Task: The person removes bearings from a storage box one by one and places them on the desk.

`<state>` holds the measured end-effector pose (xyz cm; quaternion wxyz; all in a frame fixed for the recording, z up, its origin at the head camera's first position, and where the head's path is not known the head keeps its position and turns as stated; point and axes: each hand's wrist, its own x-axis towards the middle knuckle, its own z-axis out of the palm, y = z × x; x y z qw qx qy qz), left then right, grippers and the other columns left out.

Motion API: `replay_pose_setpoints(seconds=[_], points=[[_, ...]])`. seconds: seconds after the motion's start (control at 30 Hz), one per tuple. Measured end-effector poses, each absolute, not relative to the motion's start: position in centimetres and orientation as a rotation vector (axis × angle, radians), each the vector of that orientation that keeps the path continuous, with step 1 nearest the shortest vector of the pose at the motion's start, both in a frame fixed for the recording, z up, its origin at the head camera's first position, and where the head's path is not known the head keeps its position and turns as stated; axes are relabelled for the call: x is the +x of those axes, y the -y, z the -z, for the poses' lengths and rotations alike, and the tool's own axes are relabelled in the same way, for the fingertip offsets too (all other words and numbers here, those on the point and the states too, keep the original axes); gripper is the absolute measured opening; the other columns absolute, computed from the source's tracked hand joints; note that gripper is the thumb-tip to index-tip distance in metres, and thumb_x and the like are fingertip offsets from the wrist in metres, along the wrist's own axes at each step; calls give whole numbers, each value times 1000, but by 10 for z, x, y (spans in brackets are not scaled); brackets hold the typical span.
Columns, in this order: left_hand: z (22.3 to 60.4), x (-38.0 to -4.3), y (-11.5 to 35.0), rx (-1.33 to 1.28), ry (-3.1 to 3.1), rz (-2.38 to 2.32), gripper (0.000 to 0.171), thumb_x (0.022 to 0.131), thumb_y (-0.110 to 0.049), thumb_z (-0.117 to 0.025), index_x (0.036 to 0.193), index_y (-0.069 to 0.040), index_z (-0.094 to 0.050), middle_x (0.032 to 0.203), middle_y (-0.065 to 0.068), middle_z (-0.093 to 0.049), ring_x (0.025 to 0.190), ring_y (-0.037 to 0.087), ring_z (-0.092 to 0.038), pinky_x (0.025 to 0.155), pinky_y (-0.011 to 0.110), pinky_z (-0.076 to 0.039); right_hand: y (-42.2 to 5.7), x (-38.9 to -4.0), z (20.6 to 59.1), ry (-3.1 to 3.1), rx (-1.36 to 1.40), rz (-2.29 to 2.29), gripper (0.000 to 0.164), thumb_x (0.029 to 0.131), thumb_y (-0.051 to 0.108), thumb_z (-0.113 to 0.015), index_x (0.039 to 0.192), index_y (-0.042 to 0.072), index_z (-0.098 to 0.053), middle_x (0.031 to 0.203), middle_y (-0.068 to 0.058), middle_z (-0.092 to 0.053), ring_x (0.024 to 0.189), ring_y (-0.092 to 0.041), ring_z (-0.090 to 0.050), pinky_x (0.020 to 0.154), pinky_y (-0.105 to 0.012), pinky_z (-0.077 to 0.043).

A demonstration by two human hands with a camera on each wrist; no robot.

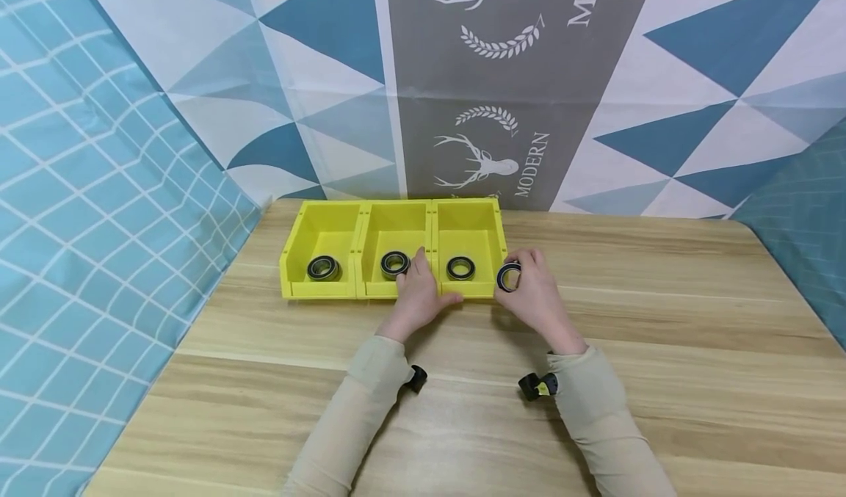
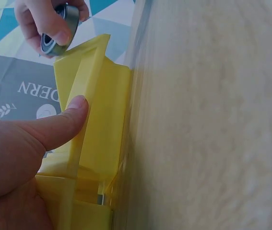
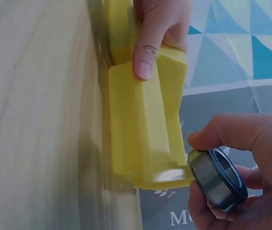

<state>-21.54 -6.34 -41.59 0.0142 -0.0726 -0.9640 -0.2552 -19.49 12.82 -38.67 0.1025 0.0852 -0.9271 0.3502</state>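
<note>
Three joined yellow bins, a left bin (image 1: 330, 230), a middle bin (image 1: 396, 225) and a right bin (image 1: 466, 227), stand in a row on the wooden table. My left hand (image 1: 418, 295) grips the front of the bins near the middle-right divider; its thumb (image 2: 68, 122) lies on the front lip and its fingers reach inside. Beside those fingers lies the middle bin's bearing (image 1: 395, 263). Just off the right bin's right wall, my right hand (image 1: 534, 295) pinches a metal ball bearing (image 3: 217, 179) with a dark seal, held tilted on edge.
Another bearing (image 1: 323, 268) lies in the left bin, and one more bearing (image 1: 460, 267) in the right bin. The wooden table (image 1: 694, 321) extends on both sides. A patterned cloth (image 1: 489, 86) hangs behind the bins, and a blue gridded cloth (image 1: 99, 189) borders the left.
</note>
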Motion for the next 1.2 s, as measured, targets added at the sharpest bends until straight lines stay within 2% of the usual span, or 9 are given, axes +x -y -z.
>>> replay_pose_setpoints(seconds=[0.23, 0.6, 0.87, 1.2], points=[[413, -214, 63, -214, 3010, 811, 109, 63, -50, -66, 132, 5, -3, 134, 20, -22, 118, 30, -28, 83, 36, -25, -137, -191, 383, 2832, 277, -983, 48, 60, 16, -66, 100, 0, -45, 100, -12, -37, 84, -24, -44, 76, -37, -40], [411, -213, 63, -225, 3022, 806, 109, 63, -51, -65, 132, 5, -3, 134, 21, -21, 120, 30, -27, 83, 36, -25, -152, -190, 389, 2985, 335, -857, 49, 59, 16, -68, 95, -1, -40, 93, -14, -37, 74, -24, -42, 65, -35, -39], [412, -214, 63, -223, 3029, 776, 108, 63, -52, -64, 132, 5, -3, 134, 20, -22, 119, 29, -28, 81, 35, -25, -156, -187, 391, 3088, 332, -834, 48, 60, 16, -68, 97, 1, -40, 92, -15, -37, 73, -24, -47, 61, -32, -42], [412, -214, 63, -227, 3023, 758, 108, 63, -53, -64, 132, 5, -4, 133, 20, -23, 118, 30, -29, 81, 35, -26, -157, -185, 390, 3184, 390, -751, 42, 62, 13, -69, 95, 1, -46, 91, -14, -41, 70, -23, -45, 58, -30, -40]])
